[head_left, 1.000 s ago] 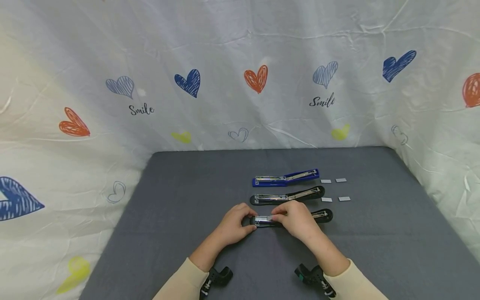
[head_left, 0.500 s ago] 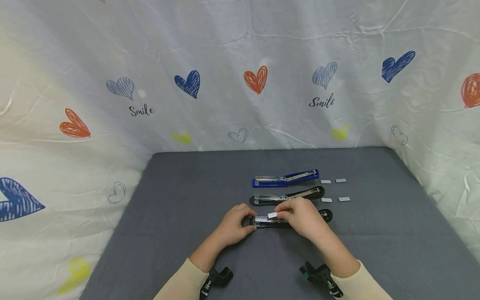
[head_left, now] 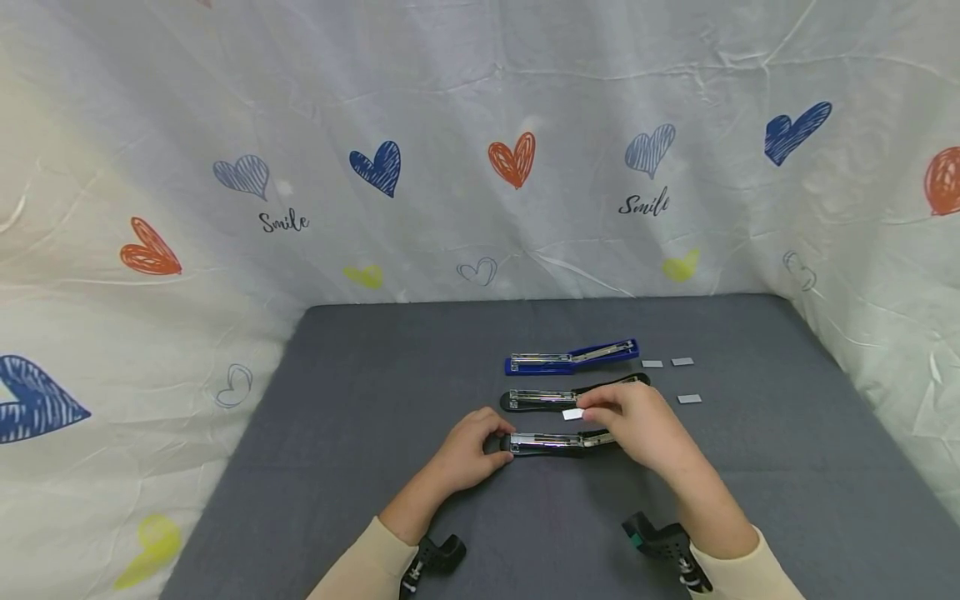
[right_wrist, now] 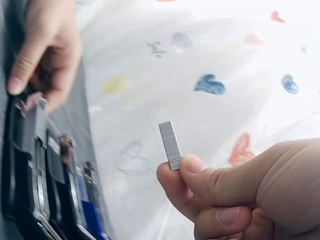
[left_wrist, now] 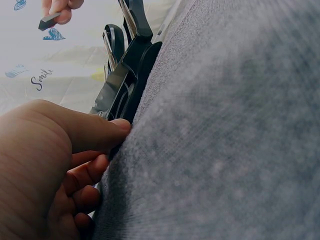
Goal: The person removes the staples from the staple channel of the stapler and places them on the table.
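Three staplers lie folded open in a row, their metal channels facing up. The nearest, a black stapler (head_left: 551, 445), has its left end gripped between thumb and fingers of my left hand (head_left: 468, 450). My right hand (head_left: 641, 421) pinches a silver strip of staples (right_wrist: 170, 146) between thumb and forefinger, held up off the table between the near and middle staplers in the head view. That hand covers the raised right end of the near stapler. Behind it lies another black stapler (head_left: 536, 401), partly overlapped by the right hand, and farthest back a blue stapler (head_left: 542, 365).
To the right of the staplers lie loose staple strips: two beside the blue one, a left strip (head_left: 652, 363) and a right strip (head_left: 682, 362), plus another strip (head_left: 689, 399) lower down. A grey cloth (head_left: 375, 375) covers the table; a printed white curtain (head_left: 450, 225) hangs behind.
My right hand has lifted away from the near stapler's channel and moved right and slightly back, carrying the staple strip. The left hand stays on the stapler's end.
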{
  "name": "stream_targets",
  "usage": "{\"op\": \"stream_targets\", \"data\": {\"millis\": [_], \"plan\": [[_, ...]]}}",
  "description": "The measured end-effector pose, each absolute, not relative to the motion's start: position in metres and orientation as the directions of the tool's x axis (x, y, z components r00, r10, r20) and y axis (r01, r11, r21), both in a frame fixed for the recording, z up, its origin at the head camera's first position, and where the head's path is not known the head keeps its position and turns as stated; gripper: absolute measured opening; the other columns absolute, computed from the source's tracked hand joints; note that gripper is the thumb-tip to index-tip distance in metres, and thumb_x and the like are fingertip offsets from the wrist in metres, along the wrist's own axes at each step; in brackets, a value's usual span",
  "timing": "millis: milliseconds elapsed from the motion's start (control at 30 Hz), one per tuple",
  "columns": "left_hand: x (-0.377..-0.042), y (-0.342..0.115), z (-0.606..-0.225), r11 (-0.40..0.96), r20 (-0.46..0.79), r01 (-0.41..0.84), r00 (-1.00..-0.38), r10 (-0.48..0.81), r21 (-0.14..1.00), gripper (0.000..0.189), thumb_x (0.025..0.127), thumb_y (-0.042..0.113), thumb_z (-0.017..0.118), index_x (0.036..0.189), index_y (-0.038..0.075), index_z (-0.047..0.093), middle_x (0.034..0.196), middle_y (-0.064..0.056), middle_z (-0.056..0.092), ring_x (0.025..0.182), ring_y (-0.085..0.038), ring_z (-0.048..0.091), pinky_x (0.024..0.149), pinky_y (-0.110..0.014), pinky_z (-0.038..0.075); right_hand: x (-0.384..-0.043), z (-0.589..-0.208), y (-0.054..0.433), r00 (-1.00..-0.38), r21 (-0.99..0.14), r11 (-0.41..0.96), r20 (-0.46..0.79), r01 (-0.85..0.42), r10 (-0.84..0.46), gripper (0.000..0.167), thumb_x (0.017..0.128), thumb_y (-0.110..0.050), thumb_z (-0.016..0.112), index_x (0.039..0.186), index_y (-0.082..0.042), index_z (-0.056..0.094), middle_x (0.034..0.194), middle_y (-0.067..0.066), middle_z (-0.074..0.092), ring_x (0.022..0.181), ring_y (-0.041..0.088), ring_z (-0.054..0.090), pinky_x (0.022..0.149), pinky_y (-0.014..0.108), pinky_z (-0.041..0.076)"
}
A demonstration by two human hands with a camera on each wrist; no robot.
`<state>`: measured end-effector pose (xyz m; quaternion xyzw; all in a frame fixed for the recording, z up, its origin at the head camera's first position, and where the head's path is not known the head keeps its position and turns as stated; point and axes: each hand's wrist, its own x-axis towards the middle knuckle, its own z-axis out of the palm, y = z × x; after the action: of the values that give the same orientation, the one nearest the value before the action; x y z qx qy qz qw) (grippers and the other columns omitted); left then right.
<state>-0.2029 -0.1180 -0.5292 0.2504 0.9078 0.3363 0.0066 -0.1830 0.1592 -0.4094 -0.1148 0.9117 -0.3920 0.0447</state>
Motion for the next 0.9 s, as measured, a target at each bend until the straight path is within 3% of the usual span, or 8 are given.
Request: {"op": "stream_targets", "data": {"millis": [467,900], "plan": [[-0.203,-0.118,-0.530,0.651,0.154,0.450,-0.874,0.460,0.612,0.029,0.087,0.017,0.083,0.114,0.017,0.073,0.101,0.008,0.061,0.095,-0.011,0.055,0.088,-0.035,0.047,-0.183,-0.392,0.205,-0.970,-0.696,0.694,0.008,-0.181,-0.245,0.017,0.097,-0.018,0.073,0.111,-0.009,0.079,0.107,0.004,0.074,0.081,0.019,0.058,0.069,0.036,0.047],[-0.203,-0.118,-0.530,0.653,0.155,0.451,-0.874,0.460,0.608,0.029,0.087,0.016,0.083,0.114,0.016,0.073,0.100,0.008,0.061,0.093,-0.011,0.054,0.086,-0.035,0.048,-0.185,-0.390,0.246,-0.966,-0.665,0.725,-0.021,-0.177,-0.256,0.017,0.096,-0.022,0.075,0.108,-0.011,0.080,0.102,0.001,0.073,0.085,0.017,0.058,0.071,0.033,0.048]]}}
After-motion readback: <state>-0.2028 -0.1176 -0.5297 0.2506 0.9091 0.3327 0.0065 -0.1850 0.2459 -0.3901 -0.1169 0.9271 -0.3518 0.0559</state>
